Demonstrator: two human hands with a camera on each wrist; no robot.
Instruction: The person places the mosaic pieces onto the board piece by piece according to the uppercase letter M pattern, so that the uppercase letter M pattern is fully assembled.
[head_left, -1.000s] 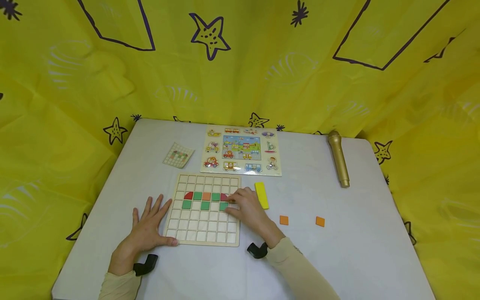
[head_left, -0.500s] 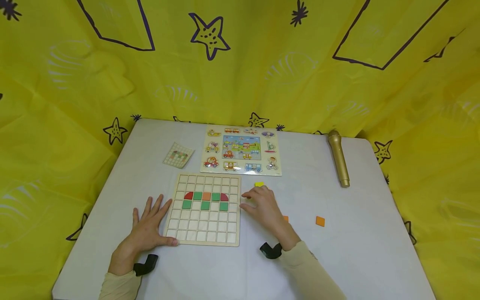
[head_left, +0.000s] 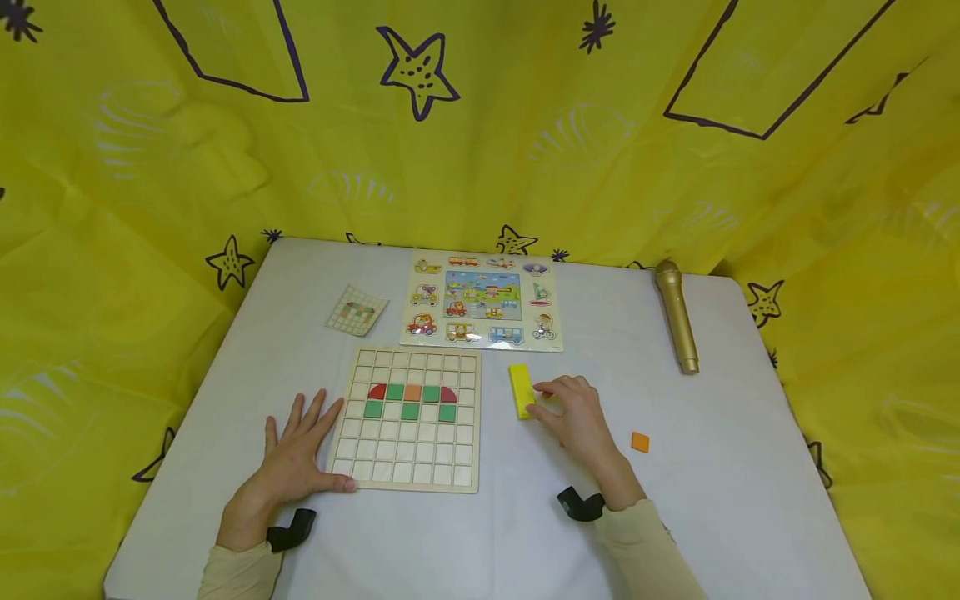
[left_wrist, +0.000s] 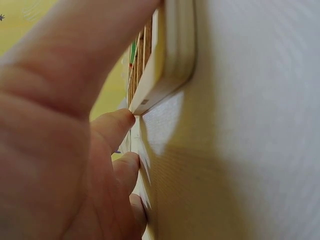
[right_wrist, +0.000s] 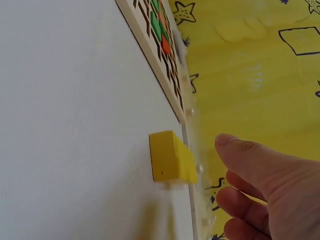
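A wooden grid board (head_left: 405, 451) lies before me, with green square tiles (head_left: 410, 412), an orange tile (head_left: 412, 392) and red quarter-round pieces (head_left: 448, 394) set in its cells. My left hand (head_left: 296, 458) rests with spread fingers at the board's left edge, its thumb at the near corner. Right of the board, my right hand (head_left: 577, 423) hovers over the table beside a yellow block (head_left: 522, 392). Its thumb and fingers are apart, and in the right wrist view nothing shows between them. A loose orange tile (head_left: 640, 442) lies farther right.
A pattern card (head_left: 357, 310) lies behind the board's left side. Behind the board is a picture puzzle (head_left: 482, 300) with vehicles. A gold microphone (head_left: 677, 318) lies at the back right. A yellow curtain (head_left: 495, 167) surrounds the white table (head_left: 750, 500).
My right hand has drawn back from the board's right side and moved right, past the yellow block. It now covers the nearer loose orange tile's place. The left hand stays still.
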